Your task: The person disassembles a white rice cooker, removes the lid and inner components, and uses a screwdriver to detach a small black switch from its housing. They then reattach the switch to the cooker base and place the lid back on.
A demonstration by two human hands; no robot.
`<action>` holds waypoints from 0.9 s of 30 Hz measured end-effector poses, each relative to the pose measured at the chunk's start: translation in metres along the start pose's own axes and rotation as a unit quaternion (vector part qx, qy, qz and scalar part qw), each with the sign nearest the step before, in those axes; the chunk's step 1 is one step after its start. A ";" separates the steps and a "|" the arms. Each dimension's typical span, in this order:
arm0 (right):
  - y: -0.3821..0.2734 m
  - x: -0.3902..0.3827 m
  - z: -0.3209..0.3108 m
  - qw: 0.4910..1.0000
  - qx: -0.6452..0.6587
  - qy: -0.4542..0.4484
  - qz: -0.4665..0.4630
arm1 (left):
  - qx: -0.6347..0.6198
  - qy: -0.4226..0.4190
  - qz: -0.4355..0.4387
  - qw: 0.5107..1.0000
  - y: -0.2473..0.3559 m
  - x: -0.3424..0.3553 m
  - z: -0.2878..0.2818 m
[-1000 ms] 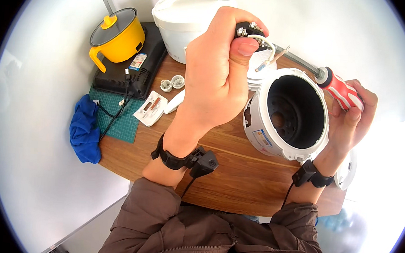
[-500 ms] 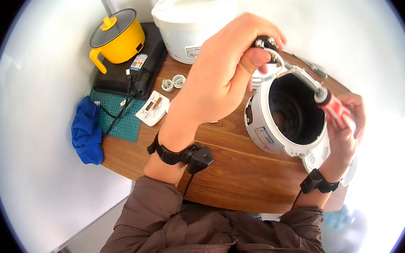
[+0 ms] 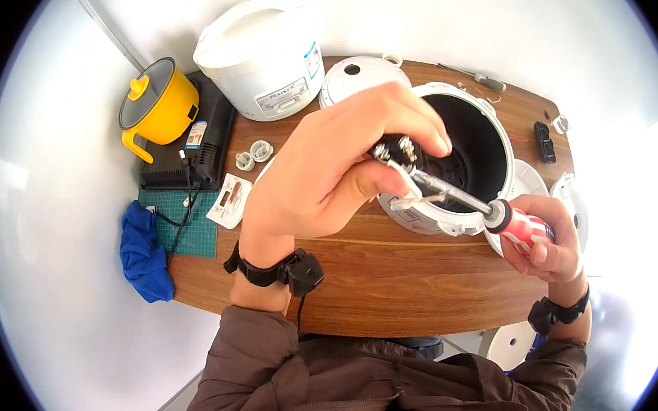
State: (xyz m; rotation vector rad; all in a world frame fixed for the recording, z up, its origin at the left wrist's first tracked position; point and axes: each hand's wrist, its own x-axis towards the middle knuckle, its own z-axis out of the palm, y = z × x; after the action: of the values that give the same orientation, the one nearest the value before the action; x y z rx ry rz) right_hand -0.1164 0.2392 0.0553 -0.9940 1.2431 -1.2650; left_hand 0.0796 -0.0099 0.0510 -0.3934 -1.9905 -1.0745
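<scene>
My left hand (image 3: 331,164) is closed round a small black electrical part (image 3: 390,147) with metal screw terminals, held up above the table. A short white wire (image 3: 406,181) hangs at the part. In my right hand (image 3: 565,246) is a screwdriver (image 3: 461,198) with a red and white handle. Its metal shaft points left, and the end reaches the part's terminals; whether it sits in a screw I cannot tell. Below and behind both hands stands an open white rice cooker body (image 3: 413,217) with a dark, hollow inside, partly hidden by my left hand.
At the back left are a closed white rice cooker (image 3: 238,87) and a yellow pot (image 3: 165,112) on a black appliance (image 3: 213,134). A green mat (image 3: 199,239) and blue cloth (image 3: 144,251) lie left. Another screwdriver (image 3: 490,82) and a black piece (image 3: 544,142) lie far right.
Both hands appear lower in the view, with the black part and screwdriver still held. The screwdriver's handle has come down to the left, and more of the table's back right now shows.
</scene>
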 end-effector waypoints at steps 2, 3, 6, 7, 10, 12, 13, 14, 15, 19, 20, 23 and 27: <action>-0.005 -0.005 0.000 0.999 -0.033 0.022 0.020 | -0.030 -0.006 -0.079 0.996 0.013 0.001 0.004; -0.008 -0.007 0.000 0.999 -0.035 0.028 0.028 | -0.042 -0.007 -0.118 0.992 0.020 0.001 0.005; -0.010 -0.004 -0.009 0.996 -0.055 0.037 0.053 | -0.012 -0.027 -0.106 0.994 0.007 -0.002 0.005; -0.008 -0.004 -0.013 0.997 -0.046 0.033 0.057 | 0.002 -0.037 -0.098 0.994 0.004 -0.003 0.004; -0.004 0.001 -0.020 0.997 -0.020 0.026 0.063 | 0.069 -0.062 -0.062 0.994 -0.008 -0.006 0.006; 0.001 0.004 -0.024 0.996 -0.031 0.029 0.073 | 0.101 -0.070 -0.080 0.989 -0.013 -0.015 0.010; 0.004 0.006 -0.026 0.996 -0.036 0.030 0.078 | 0.112 -0.079 -0.093 0.986 -0.016 -0.019 0.012; 0.007 0.010 -0.028 0.996 -0.039 0.029 0.081 | 0.126 -0.089 -0.109 0.982 -0.018 -0.023 0.010; 0.010 0.013 -0.029 0.995 -0.042 0.027 0.085 | 0.139 -0.101 -0.124 0.977 -0.020 -0.026 0.010; 0.020 0.022 -0.034 0.992 -0.071 0.024 0.103 | 0.138 -0.109 -0.101 0.979 -0.032 -0.031 0.007; 0.018 0.025 -0.034 0.991 -0.084 0.026 0.098 | 0.142 -0.108 -0.095 0.979 -0.032 -0.030 0.006; 0.017 0.027 -0.035 0.986 -0.134 0.036 0.094 | 0.146 -0.110 -0.088 0.979 -0.031 -0.027 0.005; 0.020 0.025 -0.035 0.978 -0.191 0.051 0.071 | 0.151 -0.119 -0.093 0.977 -0.032 -0.028 0.005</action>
State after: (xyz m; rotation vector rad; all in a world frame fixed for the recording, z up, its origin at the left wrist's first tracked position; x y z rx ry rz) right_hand -0.1513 0.2201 0.0287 -1.0974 1.6490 -0.9965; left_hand 0.0748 -0.0215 0.0106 -0.1812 -2.4000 -0.8448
